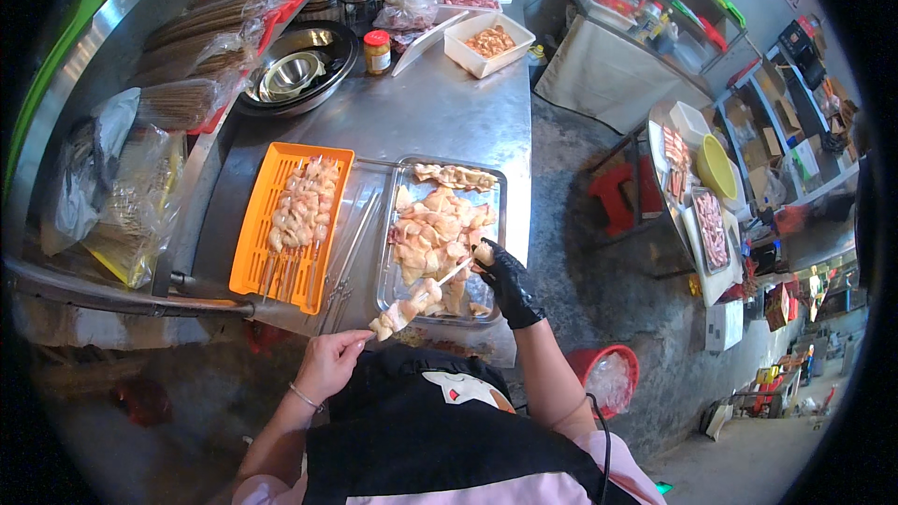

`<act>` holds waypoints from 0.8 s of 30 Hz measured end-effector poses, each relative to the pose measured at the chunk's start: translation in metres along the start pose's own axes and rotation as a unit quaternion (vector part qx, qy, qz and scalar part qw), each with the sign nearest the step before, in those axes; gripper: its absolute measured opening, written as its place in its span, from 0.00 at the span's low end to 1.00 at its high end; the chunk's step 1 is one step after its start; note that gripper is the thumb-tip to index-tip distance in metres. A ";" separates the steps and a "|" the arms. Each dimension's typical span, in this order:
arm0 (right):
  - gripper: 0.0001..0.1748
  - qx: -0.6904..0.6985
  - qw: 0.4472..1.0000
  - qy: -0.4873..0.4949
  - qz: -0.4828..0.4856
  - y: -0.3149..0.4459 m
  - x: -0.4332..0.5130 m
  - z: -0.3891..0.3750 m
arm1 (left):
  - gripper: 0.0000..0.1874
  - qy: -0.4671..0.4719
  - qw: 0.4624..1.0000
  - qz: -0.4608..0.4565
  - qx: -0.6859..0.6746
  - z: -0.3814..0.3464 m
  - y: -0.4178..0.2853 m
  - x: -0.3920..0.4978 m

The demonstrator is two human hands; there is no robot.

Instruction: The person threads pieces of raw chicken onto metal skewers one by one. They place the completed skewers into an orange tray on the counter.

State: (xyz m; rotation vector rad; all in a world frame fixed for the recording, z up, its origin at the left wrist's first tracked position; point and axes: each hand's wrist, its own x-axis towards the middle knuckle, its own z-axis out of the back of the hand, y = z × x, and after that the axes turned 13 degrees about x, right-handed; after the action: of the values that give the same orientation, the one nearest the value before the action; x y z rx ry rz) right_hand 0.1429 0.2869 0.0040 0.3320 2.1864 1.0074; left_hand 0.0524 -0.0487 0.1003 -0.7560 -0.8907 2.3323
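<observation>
Bare and wearing a bracelet, my left hand (pixel 335 361) pinches the near end of a metal skewer (pixel 456 271). Pieces of raw, pale meat (pixel 407 308) are threaded along its lower half. My right hand (pixel 506 283), in a black glove, holds another meat piece (pixel 483 253) at the skewer's far tip. Both are over the near side of a metal tray (pixel 501 207) with a heap of raw meat, probably chicken (pixel 438 224). Left of it, an orange slotted tray (pixel 245 252) bears several loaded skewers (pixel 305 203). Bare metal skewers (pixel 358 231) lie between the trays.
Further back stand nested metal bowls (pixel 291 76), a red-lidded jar (pixel 377 52) and a white container of marinated meat (pixel 473 63). Packed bamboo sticks (pixel 189 49) fill a red tray at left. A red bucket (pixel 624 372) stands on the floor at right.
</observation>
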 end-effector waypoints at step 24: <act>0.16 -0.008 0.992 0.033 0.120 0.010 -0.008 -0.016 | 0.12 -0.015 0.999 -0.021 0.043 -0.007 -0.005 0.004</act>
State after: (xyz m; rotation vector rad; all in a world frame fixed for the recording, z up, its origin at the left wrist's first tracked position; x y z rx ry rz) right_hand 0.1370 0.2805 0.0226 0.5720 2.2339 1.1802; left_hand 0.0553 -0.0394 0.0984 -0.6634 -0.8050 2.3340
